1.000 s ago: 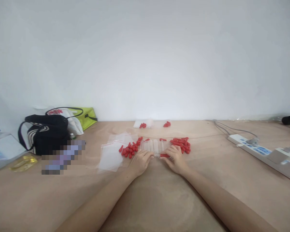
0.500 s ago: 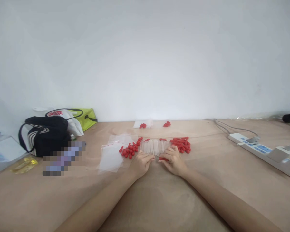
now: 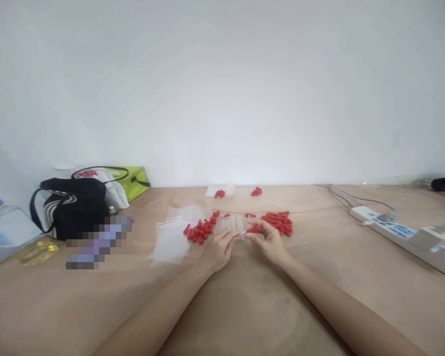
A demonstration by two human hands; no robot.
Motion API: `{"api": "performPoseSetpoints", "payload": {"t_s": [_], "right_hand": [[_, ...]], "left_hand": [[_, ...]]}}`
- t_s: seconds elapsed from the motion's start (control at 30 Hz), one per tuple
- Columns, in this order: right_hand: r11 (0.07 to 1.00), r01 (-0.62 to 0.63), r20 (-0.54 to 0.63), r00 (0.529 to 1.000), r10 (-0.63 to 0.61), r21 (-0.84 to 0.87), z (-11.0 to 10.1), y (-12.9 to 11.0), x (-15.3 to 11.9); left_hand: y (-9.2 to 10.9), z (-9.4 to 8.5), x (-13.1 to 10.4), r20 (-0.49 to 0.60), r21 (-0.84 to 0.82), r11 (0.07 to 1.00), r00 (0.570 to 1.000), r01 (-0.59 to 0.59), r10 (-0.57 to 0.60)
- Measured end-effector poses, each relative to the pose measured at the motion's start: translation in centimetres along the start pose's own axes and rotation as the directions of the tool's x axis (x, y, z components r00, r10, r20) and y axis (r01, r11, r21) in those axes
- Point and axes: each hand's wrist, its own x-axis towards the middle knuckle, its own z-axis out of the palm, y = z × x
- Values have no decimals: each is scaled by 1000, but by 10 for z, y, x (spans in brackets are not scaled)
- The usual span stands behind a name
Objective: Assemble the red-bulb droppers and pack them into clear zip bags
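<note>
Between finger and thumb, my left hand (image 3: 218,249) pinches a thin clear dropper tube (image 3: 242,234). My right hand (image 3: 270,244) is closed on a red rubber bulb (image 3: 254,229), whose narrow end meets the tube's right end. How far the tube sits inside the bulb, I cannot tell. Just behind my hands lies a row of clear tubes (image 3: 230,223), side by side. A pile of red bulbs (image 3: 200,231) is left of the row, and another pile of red bulbs (image 3: 280,222) is to its right.
Flat clear zip bags (image 3: 170,242) lie left of my hands. Two small groups of red bulbs, a left group (image 3: 219,193) and a right group (image 3: 256,191), rest near the wall. A black bag (image 3: 77,210) stands at left, a white power strip (image 3: 404,232) at right.
My right hand has lifted slightly with the red bulb, which is now tilted against the tube end. The tube in my left hand has risen and angled up a little.
</note>
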Motion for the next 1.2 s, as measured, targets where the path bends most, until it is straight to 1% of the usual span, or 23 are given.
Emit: {"api": "performPoseSetpoints", "payload": {"t_s": [0.07, 0.1, 0.17, 0.2, 0.27, 0.3, 0.33, 0.37, 0.43, 0.5, 0.63, 0.73, 0.8, 0.83, 0.9, 1.03, 1.13, 1.2], "right_hand": [[989, -79, 1, 997, 79, 122, 10, 0, -2], [983, -102, 0, 995, 103, 154, 14, 0, -1], [981, -117, -24, 992, 122, 156, 15, -1, 4], [986, -111, -51, 992, 118, 128, 11, -1, 9], [995, -95, -106, 990, 95, 5, -2, -2, 23], [991, -96, -152, 985, 81, -96, -11, -3, 31], [966, -123, -151, 984, 89, -229, -20, -4, 38], [918, -167, -156, 981, 118, -359, -28, -4, 44], [792, -230, -164, 973, 165, -565, -39, -4, 52], [670, -265, -177, 964, 199, -694, -39, -2, 55], [489, -281, -197, 956, 216, -826, -25, 4, 55], [379, -273, -196, 953, 230, -884, -15, 9, 56], [322, -268, -194, 950, 244, -908, -13, 10, 56], [306, -260, -188, 951, 244, -916, -13, 10, 56], [304, -238, -169, 957, 238, -922, -17, 9, 56], [326, -192, -114, 963, 244, -926, -36, 4, 58], [328, -132, -36, 958, 283, -935, -56, 4, 58], [344, -97, 12, 954, 300, -934, -66, 5, 58]], "left_hand": [[3, 0, 0, -2, -31, 999, 1000, -10, 9], [3, -1, 0, 2, -39, 999, 1000, -11, 11], [3, -1, 0, 2, -10, 1000, 1000, -1, 1], [2, -1, -1, -5, 35, 999, 1000, 13, -13], [-1, -3, -2, -32, 157, 986, 998, 54, -50], [-3, -4, -2, -41, 217, 973, 997, 76, -69], [-4, -5, -1, -43, 269, 959, 996, 93, -84], [-5, -6, -1, -38, 313, 944, 995, 101, -94], [-7, -9, 1, -13, 402, 911, 995, 95, -98], [-8, -12, 4, 14, 495, 865, 995, 77, -96], [-11, -16, 9, 49, 617, 785, 991, 65, -120], [-17, -15, 11, 62, 651, 755, 986, 80, -158], [-20, -15, 12, 56, 658, 746, 983, 97, -177], [-21, -14, 12, 53, 659, 746, 982, 102, -182], [-22, -15, 11, 50, 653, 750, 983, 103, -178], [-20, -18, 8, 8, 612, 784, 990, 105, -139], [-17, -17, 8, -77, 530, 831, 985, 170, -153], [-14, -15, 11, -134, 479, 847, 972, 233, -192]]}}
